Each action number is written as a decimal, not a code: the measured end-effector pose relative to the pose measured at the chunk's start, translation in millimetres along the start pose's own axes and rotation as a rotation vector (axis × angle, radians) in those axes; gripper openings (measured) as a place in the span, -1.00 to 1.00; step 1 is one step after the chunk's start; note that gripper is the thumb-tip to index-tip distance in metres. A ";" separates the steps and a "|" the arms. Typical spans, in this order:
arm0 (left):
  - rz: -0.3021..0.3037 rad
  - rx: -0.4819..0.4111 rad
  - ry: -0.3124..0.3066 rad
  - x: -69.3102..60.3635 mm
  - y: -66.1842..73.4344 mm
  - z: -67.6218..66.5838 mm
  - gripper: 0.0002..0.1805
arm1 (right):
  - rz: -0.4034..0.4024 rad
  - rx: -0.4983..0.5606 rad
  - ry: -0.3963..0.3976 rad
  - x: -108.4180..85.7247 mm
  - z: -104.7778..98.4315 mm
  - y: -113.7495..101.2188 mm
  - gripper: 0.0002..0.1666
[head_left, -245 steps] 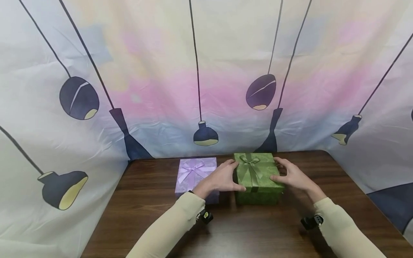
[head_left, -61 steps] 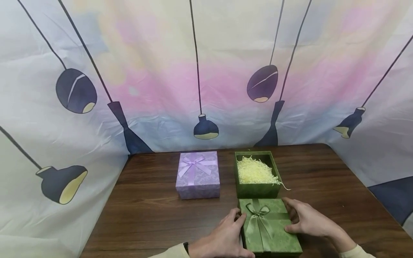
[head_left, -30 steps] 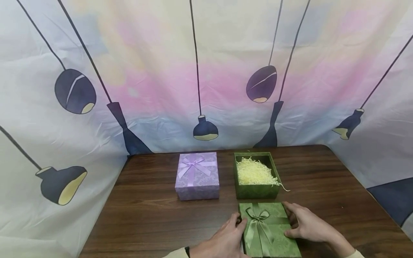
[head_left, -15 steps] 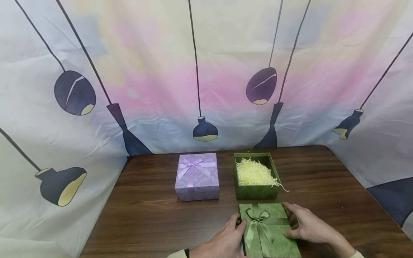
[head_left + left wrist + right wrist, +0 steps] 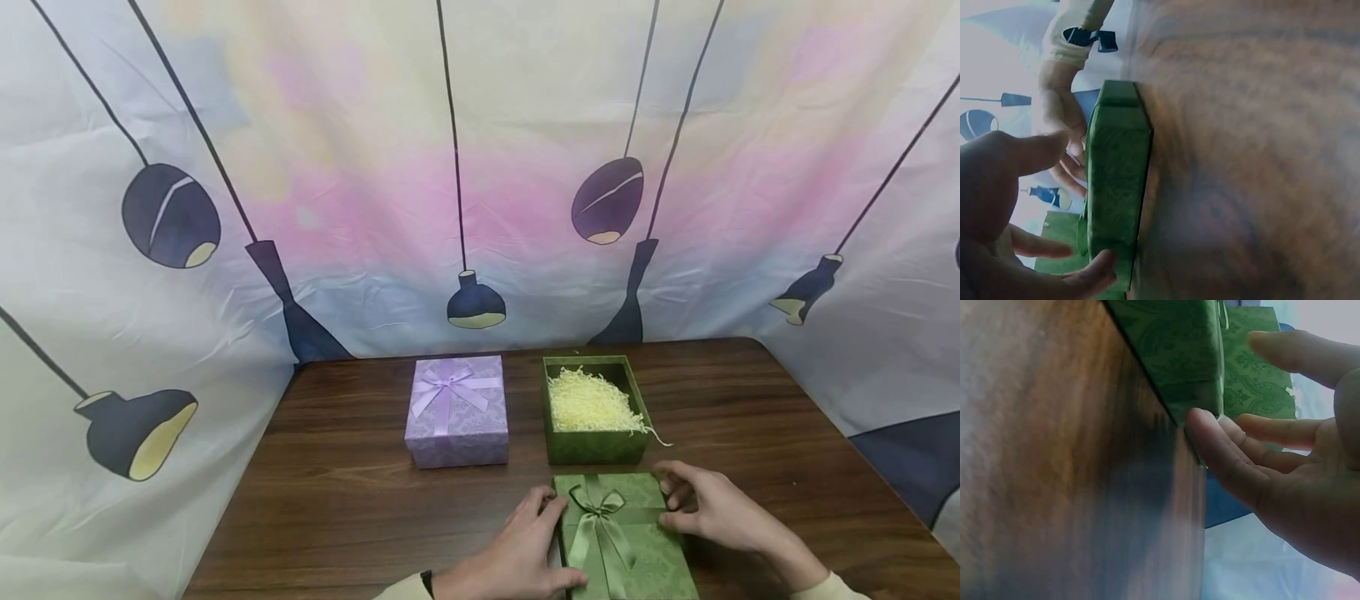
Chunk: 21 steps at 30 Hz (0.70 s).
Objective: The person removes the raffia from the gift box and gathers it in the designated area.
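Note:
A green gift box lid (image 5: 645, 546) with a ribbon bow lies flat on the table near its front edge, bow upward. At its left side is my left hand (image 5: 517, 554), thumb and fingers spread. In the left wrist view, fingertips (image 5: 1107, 259) are at the side of the lid, while the thumb stands off it. My right hand (image 5: 723, 512) is at the lid's far right corner; the right wrist view shows fingertips (image 5: 1200, 422) by that corner and the thumb apart. Just behind the lid stands the uncovered green box (image 5: 596, 450), with pale yellow shredded paper (image 5: 592, 402) inside.
To the left of the green box, a closed lilac gift box (image 5: 457, 450) with a ribbon bow sits on the brown wooden table (image 5: 337, 500). A strand of paper hangs over the green box's right rim. Behind the table hangs a cloth (image 5: 375, 208) printed with lamps.
Earlier both hands held the lid on the green box. It was then brought forward to the table, uncovering the shredded paper. Just now both hands have loosened from the lid's sides.

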<state>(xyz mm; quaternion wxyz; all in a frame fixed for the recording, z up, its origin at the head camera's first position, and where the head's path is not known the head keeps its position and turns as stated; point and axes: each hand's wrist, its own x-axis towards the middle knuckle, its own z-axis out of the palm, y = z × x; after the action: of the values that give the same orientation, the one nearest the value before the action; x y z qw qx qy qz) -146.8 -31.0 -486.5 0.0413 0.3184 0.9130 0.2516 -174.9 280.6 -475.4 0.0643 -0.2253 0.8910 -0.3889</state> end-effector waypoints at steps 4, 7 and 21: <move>0.062 -0.004 0.100 3.1 -4.8 -2.1 -0.14 | 0.000 0.001 0.021 1.4 -5.1 -2.0 -0.27; 0.120 0.003 0.169 5.0 -7.9 -3.0 -0.19 | -0.007 -0.008 0.042 1.5 -8.0 -0.5 -0.38; 0.161 -0.025 0.312 25.6 -12.6 -31.6 -0.49 | -0.081 -0.105 0.183 8.8 -21.4 -5.5 -0.71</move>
<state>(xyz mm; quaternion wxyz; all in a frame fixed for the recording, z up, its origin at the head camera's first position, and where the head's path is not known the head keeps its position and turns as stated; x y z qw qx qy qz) -181.7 -37.7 -462.9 -0.1173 0.3468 0.8767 0.3120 -187.1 287.6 -456.1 -0.0452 -0.2278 0.9023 -0.3631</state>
